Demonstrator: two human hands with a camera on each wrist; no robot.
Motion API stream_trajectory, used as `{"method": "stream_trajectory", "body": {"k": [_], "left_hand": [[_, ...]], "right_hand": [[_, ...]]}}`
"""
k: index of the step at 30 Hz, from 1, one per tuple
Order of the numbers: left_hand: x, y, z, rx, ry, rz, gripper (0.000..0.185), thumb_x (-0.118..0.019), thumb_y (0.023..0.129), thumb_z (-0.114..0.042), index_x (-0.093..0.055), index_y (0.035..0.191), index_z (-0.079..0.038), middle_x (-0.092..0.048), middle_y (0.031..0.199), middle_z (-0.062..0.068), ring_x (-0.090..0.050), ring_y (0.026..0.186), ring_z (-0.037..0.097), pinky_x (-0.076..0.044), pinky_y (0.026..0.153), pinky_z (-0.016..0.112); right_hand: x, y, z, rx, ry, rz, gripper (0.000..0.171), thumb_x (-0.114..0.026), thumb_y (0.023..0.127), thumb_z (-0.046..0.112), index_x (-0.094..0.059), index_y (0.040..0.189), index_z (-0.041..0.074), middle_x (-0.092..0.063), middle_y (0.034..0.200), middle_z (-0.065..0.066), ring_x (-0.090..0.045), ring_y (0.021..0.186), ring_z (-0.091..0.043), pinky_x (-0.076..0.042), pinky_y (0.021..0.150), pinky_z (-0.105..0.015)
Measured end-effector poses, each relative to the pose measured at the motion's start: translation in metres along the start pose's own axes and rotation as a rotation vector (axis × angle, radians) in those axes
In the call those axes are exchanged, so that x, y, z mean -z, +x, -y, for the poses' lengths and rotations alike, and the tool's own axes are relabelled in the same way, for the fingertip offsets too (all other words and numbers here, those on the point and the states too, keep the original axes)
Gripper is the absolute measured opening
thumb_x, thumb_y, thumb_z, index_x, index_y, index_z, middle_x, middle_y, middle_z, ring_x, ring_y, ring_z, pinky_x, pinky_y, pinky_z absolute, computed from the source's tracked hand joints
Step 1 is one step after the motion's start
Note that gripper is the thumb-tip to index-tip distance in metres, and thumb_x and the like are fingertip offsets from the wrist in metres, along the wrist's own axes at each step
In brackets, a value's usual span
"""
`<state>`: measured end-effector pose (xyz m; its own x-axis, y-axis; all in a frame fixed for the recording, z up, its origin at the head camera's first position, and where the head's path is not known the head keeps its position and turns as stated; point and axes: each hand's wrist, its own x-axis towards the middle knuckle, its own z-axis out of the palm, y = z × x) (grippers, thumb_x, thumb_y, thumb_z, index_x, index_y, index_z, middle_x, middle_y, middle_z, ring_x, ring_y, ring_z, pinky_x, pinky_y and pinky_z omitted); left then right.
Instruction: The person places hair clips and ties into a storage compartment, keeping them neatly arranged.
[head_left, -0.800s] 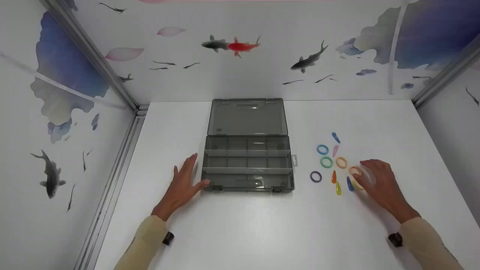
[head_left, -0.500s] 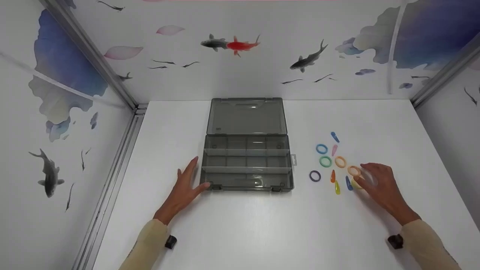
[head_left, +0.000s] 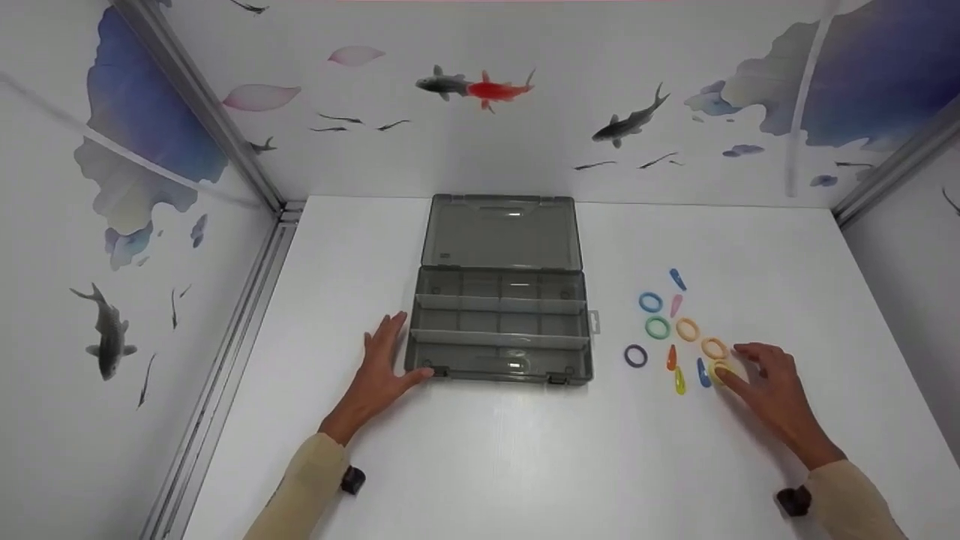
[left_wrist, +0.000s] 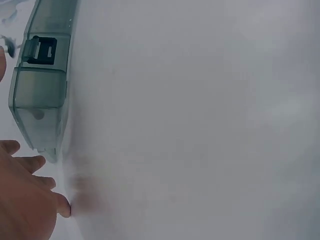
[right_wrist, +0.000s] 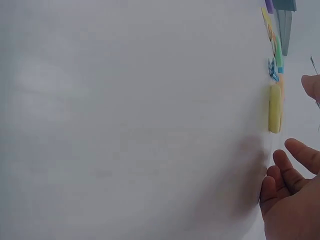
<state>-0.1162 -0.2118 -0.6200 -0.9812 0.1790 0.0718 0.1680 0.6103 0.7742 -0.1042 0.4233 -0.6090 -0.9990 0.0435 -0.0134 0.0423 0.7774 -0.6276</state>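
Note:
An open grey see-through divided box (head_left: 499, 356) lies on the table, its lid folded back. My left hand (head_left: 375, 382) is at its left side, fingers spread along the wall and thumb at the front left corner. To the right, my right hand (head_left: 780, 390) is around a yellow ring-shaped hair tie (right_wrist: 275, 108). The right wrist view shows the thumb (right_wrist: 311, 86) and the fingers on either side of this hair tie, apart from it. Close by lie an orange hair tie (head_left: 714, 348) and a dark blue hair clip (head_left: 703, 373).
More hair ties, including a green one (head_left: 658, 328) and a purple one (head_left: 635, 356), lie between the box and my right hand. Several small clips lie among them, such as a yellow one (head_left: 680, 380). A printed wall (head_left: 510, 150) stands behind the table.
My right hand has moved slightly toward the front edge, from beside the orange hair tie to around the yellow one. My left hand stays by the box. The head view has shifted a little.

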Motion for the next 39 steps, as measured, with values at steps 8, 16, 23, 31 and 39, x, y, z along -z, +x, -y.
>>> {"method": "stream_trajectory", "body": {"k": [8, 16, 23, 31, 39], "left_hand": [[-0.006, 0.0, -0.001, 0.015, 0.024, 0.005, 0.113, -0.079, 0.079, -0.061, -0.018, 0.163, -0.018, -0.017, 0.168, 0.011, -0.007, 0.156, 0.03, 0.005, 0.123, 0.057], [-0.015, -0.002, 0.002, 0.017, 0.032, -0.041, 0.116, -0.081, 0.076, -0.061, -0.017, 0.163, -0.017, -0.018, 0.168, 0.015, -0.008, 0.155, 0.033, 0.004, 0.123, 0.057], [-0.021, -0.002, 0.002, 0.046, 0.038, -0.074, 0.118, -0.083, 0.073, -0.062, -0.017, 0.164, -0.025, -0.015, 0.167, 0.018, 0.007, 0.152, 0.047, -0.008, 0.119, 0.068], [-0.024, -0.001, 0.0, 0.062, 0.063, -0.095, 0.118, -0.081, 0.073, -0.065, -0.015, 0.164, -0.029, -0.016, 0.167, 0.017, 0.008, 0.152, 0.048, -0.008, 0.119, 0.069], [-0.024, 0.001, -0.006, 0.063, 0.068, -0.082, 0.117, -0.08, 0.073, -0.066, -0.016, 0.164, -0.029, -0.017, 0.168, 0.012, 0.011, 0.148, 0.056, -0.019, 0.113, 0.074]], "right_hand": [[-0.008, -0.003, -0.009, 0.072, 0.023, -0.049, 0.053, -0.077, 0.091, 0.038, -0.057, 0.125, 0.002, -0.049, 0.131, -0.018, -0.035, 0.125, -0.035, -0.027, 0.087, -0.008], [-0.018, -0.009, -0.013, 0.1, 0.016, -0.086, 0.049, -0.08, 0.089, 0.032, -0.06, 0.123, 0.003, -0.045, 0.136, -0.017, -0.032, 0.129, -0.036, -0.025, 0.093, -0.012], [-0.025, -0.007, -0.013, 0.159, 0.033, -0.137, 0.047, -0.084, 0.085, 0.023, -0.062, 0.12, 0.001, -0.045, 0.134, -0.017, -0.033, 0.127, -0.035, -0.021, 0.095, -0.01], [-0.026, -0.006, -0.011, 0.147, 0.025, -0.135, 0.049, -0.085, 0.084, 0.028, -0.061, 0.119, 0.003, -0.044, 0.138, -0.018, -0.031, 0.13, -0.035, -0.032, 0.102, -0.042], [-0.024, -0.005, -0.013, 0.24, 0.033, -0.179, 0.051, -0.09, 0.075, 0.011, -0.061, 0.115, -0.002, -0.046, 0.132, -0.023, -0.032, 0.125, -0.038, -0.028, 0.097, -0.05]]}}
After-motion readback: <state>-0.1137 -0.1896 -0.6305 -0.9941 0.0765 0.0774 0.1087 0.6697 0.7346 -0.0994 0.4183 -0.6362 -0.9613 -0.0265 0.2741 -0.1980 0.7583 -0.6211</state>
